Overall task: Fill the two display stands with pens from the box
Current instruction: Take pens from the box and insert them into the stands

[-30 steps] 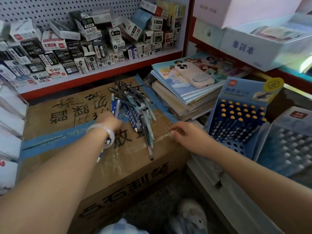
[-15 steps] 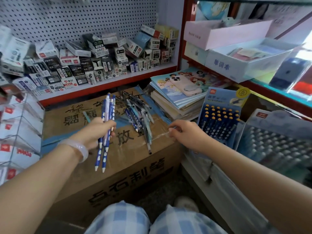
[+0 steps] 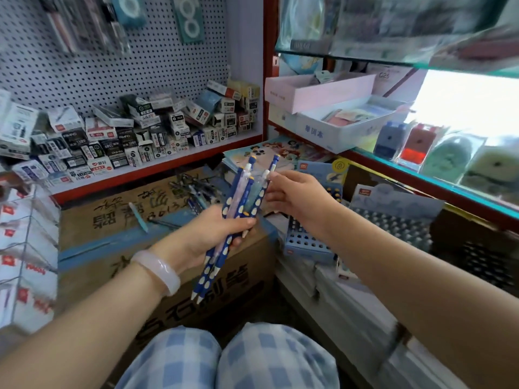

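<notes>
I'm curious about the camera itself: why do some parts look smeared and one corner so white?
Head view: the glass shelf at top right is smeared by motion blur; daylight beside it is blown out to white; the wide lens bends the white pegboard; the blue, white-dotted pens in the left hand, near the right hand, stay fairly sharp.

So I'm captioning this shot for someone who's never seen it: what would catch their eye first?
The bunch of blue dotted pens at centre, gripped in the left hand, with the right hand pinching one pen near its top. Behind them lies a cardboard box with loose pens on its lid. To the right a blue display stand shows rows of empty holes.
</notes>
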### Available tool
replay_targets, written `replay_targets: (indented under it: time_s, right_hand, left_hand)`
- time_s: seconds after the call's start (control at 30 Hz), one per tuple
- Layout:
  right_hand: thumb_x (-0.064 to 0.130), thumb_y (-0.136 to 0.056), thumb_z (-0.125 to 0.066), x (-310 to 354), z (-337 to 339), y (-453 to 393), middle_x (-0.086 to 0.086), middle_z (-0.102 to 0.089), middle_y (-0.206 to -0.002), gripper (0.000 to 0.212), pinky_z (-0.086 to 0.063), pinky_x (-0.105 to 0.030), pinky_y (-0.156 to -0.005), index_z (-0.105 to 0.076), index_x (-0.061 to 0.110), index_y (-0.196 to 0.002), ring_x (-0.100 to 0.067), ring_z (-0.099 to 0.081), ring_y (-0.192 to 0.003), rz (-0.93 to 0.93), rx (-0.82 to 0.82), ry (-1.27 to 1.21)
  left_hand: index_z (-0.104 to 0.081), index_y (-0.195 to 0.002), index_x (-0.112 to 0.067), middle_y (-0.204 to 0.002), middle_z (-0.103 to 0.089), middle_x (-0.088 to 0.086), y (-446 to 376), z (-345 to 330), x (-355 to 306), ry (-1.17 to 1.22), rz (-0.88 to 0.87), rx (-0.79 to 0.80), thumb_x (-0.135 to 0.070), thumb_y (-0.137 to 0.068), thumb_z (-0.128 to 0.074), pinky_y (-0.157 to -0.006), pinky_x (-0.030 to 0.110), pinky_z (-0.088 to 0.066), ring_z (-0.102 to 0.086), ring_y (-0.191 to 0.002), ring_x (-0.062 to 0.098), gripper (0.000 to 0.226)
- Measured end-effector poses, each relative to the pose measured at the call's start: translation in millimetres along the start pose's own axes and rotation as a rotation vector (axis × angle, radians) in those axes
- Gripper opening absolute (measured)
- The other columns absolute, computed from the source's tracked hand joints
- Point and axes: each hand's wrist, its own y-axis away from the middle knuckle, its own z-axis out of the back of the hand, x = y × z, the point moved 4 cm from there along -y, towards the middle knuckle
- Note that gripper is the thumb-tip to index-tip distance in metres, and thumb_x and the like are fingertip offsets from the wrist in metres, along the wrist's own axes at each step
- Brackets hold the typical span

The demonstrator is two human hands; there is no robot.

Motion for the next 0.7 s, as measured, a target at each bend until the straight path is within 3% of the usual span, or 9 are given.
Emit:
replay_targets:
  time_s: [0.2,0.33,0.57,0.7]
  right_hand:
    - [0.017,-0.095,-0.053,14,46,17,-0.006,-0.062,-0.079,0.013,-0.056,-0.017,-0.063,-0.059,0.006,-0.099,-0.009,-0.060,-0.064,0.068,-0.196,-0.031]
    - [0.016,-0.095,-0.055,17,87,21,-0.006,-0.066,-0.084,0.018,-0.057,-0.019,-0.061,-0.053,0.007,-0.110,-0.009,-0.064,-0.062,0.109,-0.408,0.011]
    - [0.015,-0.095,-0.052,-9,128,21,-0.011,-0.066,-0.094,0.003,-0.057,-0.040,-0.081,-0.050,0.015,-0.096,-0.022,-0.067,-0.083,0.122,-0.526,0.421]
    - [0.015,-0.094,-0.052,-21,131,15,-0.006,-0.060,-0.089,0.004,-0.049,-0.033,-0.068,-0.050,0.012,-0.097,-0.022,-0.060,-0.083,0.182,-0.514,0.742]
  left_hand:
    - [-0.062,-0.087,-0.003,-0.060,-0.061,0.001,7,-33,-12,0.044,-0.021,-0.002,-0.008,-0.092,-0.053,-0.040,0.016,-0.039,-0.046,-0.041,0.005,0.011]
    - [-0.060,-0.099,0.001,-0.049,-0.049,0.001,2,-35,-10,0.045,-0.018,-0.125,-0.011,-0.093,-0.053,-0.040,0.015,-0.039,-0.046,-0.038,0.005,0.015]
    - [-0.060,-0.088,-0.007,-0.065,-0.052,0.004,-11,-30,-3,0.154,-0.075,-0.249,-0.014,-0.092,-0.054,-0.043,0.017,-0.044,-0.051,-0.041,0.005,0.009]
    - [-0.059,-0.086,-0.009,-0.065,-0.053,0.005,-15,-34,1,0.062,-0.138,-0.256,-0.013,-0.092,-0.054,-0.046,0.015,-0.047,-0.053,-0.042,0.003,0.009]
